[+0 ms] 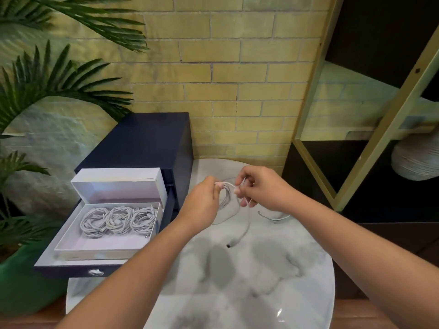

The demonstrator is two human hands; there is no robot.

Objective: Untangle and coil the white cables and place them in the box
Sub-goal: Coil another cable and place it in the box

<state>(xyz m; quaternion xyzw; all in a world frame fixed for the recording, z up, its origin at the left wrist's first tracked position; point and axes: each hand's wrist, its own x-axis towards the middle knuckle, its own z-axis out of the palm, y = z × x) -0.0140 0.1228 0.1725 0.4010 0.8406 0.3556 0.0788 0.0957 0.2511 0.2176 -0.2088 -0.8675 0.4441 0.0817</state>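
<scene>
Above the round marble table point(261, 269), my left hand point(202, 205) grips a small coil of white cable point(226, 194). My right hand point(259, 188) pinches the same cable just right of the coil. The cable's loose tail hangs down to the tabletop and ends in a dark plug point(229, 245). Another bit of white cable point(273, 217) lies on the table under my right wrist. The open white box point(71, 236) sits at the left, with three coiled white cables point(118, 220) side by side in it.
The white box rests in the pulled-out drawer point(78, 269) of a dark blue cabinet point(142, 143), its lid point(121, 184) leaning behind it. A palm in a green pot point(23, 281) stands at the left. A gold-framed shelf point(356, 115) with a ribbed vase point(415, 160) is at the right.
</scene>
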